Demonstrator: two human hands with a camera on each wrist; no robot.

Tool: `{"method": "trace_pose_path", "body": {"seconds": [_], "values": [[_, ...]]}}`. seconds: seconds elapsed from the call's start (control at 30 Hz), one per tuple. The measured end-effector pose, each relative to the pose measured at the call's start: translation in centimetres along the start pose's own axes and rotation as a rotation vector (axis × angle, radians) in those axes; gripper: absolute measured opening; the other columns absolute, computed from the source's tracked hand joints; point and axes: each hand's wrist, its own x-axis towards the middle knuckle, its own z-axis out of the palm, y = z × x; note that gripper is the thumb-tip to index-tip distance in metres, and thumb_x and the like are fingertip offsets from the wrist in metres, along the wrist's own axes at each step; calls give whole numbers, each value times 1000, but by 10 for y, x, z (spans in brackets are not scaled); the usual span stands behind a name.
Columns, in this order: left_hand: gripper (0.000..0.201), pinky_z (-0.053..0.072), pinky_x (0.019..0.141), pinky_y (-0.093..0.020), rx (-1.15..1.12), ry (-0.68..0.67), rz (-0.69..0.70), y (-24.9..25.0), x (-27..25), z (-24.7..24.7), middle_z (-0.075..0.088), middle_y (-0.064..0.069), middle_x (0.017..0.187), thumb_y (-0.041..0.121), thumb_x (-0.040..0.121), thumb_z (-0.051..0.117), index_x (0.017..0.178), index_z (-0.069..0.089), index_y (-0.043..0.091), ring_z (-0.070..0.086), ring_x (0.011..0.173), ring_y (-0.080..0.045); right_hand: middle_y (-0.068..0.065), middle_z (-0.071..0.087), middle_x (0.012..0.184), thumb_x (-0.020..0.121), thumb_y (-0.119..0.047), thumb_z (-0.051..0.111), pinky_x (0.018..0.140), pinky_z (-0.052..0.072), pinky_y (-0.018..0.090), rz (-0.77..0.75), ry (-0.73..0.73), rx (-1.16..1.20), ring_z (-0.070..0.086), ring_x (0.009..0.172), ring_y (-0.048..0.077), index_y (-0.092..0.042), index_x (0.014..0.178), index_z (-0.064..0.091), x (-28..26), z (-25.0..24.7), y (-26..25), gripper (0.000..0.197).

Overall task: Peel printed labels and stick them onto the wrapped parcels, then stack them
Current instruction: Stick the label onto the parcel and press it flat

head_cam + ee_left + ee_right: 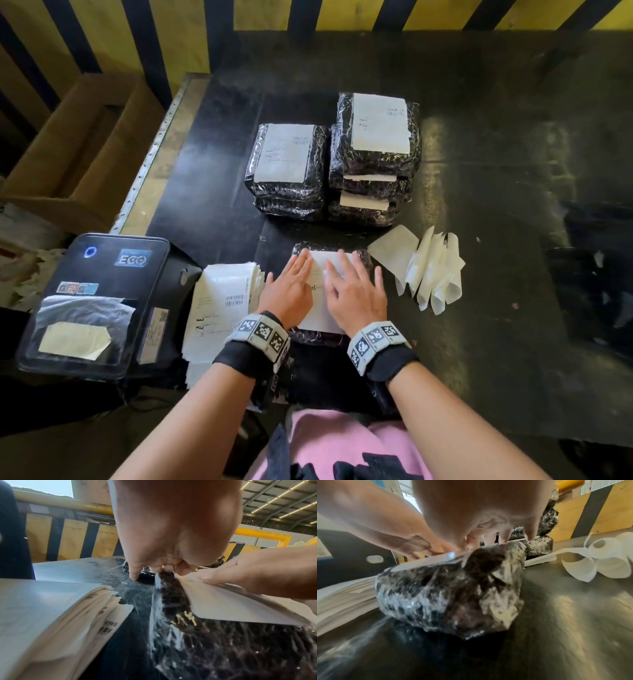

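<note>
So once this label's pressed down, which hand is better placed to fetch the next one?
Left. The left hand lies right beside the label stack; the right hand is on the parcel's far side.

Light: you work in dim light, a bright patch falling on the dark table [479,164] from the right | Glare: sheen on the parcel [450,595] wrap | Blur: both wrist views smeared, edges bent | Head view: sharp centre, dark corners
</note>
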Motion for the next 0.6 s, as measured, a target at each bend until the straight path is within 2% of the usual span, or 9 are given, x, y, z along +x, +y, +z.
{"method": "trace_pose_path", "body": {"seconds": [0.13,0.23,0.3,0.33,0.4,0.43,0.5,0.6], "values": [[62,12,119,-54,-44,-27,11,-5,-5,-2,-9,14,161,14,97,28,154,6,25,-6,148,-8,-5,10,163,102,-39,26,118,3,55,143,-63,-23,4,150,20,-33,150,28,-5,-3,5,49],[62,15,119,-55,-55,-49,23,-10,-7,2,-11,13,161,17,98,30,154,6,26,-7,149,-11,-5,3,163,103,-38,20,119,1,52,213,-94,-48,-1,151,18,-27,154,15,-7,-7,6,53],[63,17,118,-54,-71,-45,37,-15,-7,7,-12,12,161,17,97,31,154,6,25,-8,149,-11,-1,5,163,102,-35,23,120,3,49,219,-86,-54,-1,150,19,-19,154,17,-7,-11,3,55],[63,17,118,-53,-82,-39,46,-16,-7,9,-12,11,161,17,97,31,154,6,25,-8,149,-11,1,9,163,102,-34,26,121,5,48,187,-63,-46,1,150,20,-17,153,23,-8,-12,-2,54],[63,18,118,-52,-90,-38,58,-18,-6,11,-12,11,161,16,97,32,154,5,24,-9,148,-11,3,19,161,101,-33,31,120,8,44,72,-40,12,8,150,19,-18,147,37,-17,-12,-14,49],[63,18,118,-53,-92,-41,62,-18,-6,10,-12,10,161,16,98,32,154,5,23,-9,148,-11,2,22,161,102,-34,32,120,9,44,19,-53,28,11,150,19,-20,146,39,-24,-9,-20,47],[63,19,118,-53,-98,-44,74,-19,-5,10,-12,10,161,16,98,32,154,5,24,-9,148,-11,-3,21,161,102,-36,28,120,9,46,-1,-91,5,11,149,16,-25,149,33,-38,-2,-26,48],[63,20,117,-53,-53,-26,63,-16,-7,6,-9,10,161,16,96,33,154,8,25,-6,149,-11,-7,12,162,103,-35,23,120,4,51,124,-110,-24,6,150,15,-28,152,25,-41,-1,-16,50]]}}
